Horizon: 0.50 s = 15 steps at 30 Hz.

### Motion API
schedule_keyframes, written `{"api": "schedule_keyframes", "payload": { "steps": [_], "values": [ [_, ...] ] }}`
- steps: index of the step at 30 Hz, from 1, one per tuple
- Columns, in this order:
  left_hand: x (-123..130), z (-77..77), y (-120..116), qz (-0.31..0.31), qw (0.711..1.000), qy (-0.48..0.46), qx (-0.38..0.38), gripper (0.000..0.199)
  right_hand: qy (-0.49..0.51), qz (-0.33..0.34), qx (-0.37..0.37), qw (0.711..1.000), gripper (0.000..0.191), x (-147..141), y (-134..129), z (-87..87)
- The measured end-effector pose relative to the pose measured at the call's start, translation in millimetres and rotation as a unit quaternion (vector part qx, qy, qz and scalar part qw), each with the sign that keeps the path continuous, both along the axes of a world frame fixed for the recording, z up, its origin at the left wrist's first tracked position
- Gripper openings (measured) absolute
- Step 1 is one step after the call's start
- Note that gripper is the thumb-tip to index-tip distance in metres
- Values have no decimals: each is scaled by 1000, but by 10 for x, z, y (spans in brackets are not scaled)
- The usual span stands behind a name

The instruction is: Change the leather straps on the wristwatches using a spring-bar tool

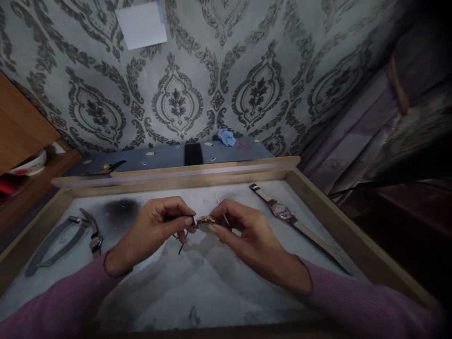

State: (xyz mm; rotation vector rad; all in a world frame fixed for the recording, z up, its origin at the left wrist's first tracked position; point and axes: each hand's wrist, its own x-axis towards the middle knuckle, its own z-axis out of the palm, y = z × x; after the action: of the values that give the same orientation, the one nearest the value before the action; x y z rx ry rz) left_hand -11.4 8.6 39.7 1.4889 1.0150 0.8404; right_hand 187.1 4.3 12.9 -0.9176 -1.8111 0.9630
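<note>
In the middle of the drawer-like tray, my right hand (249, 230) pinches a round watch case (205, 225) with a gold-coloured rim, held nearly edge-on. A thin metal tool (218, 199) also sticks out between its fingers. My left hand (155, 223) is closed at the case's left side on a dark watch strap (182, 247), mostly hidden by the fingers. Whether strap and case are joined, I cannot tell. To the right lies a wristwatch (281, 210) with its strap laid out straight. On the left rest a smaller wristwatch (95, 242) and grey-handled pliers (58, 240).
A wooden rim (319, 205) encloses the white tray floor (197, 287). Behind it, a dark patterned surface (165, 157) carries a crumpled blue cloth (226, 137) and a black rectangular item (193, 154). Wooden furniture (24, 122) stands left, and a curtain (356, 127) hangs right.
</note>
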Motion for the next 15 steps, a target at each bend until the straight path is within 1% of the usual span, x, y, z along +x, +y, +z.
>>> {"api": "schedule_keyframes", "payload": {
  "steps": [9, 15],
  "values": [
    [-7, 9, -5, -8, 1000, 4, 6, 5, -7, -5, 14, 1000, 11, -3, -13, -13],
    [-35, -2, -2, -15, 1000, 10, 8, 7, -30, -11, 68, 997, 9, -1, -19, -42]
  ]
}}
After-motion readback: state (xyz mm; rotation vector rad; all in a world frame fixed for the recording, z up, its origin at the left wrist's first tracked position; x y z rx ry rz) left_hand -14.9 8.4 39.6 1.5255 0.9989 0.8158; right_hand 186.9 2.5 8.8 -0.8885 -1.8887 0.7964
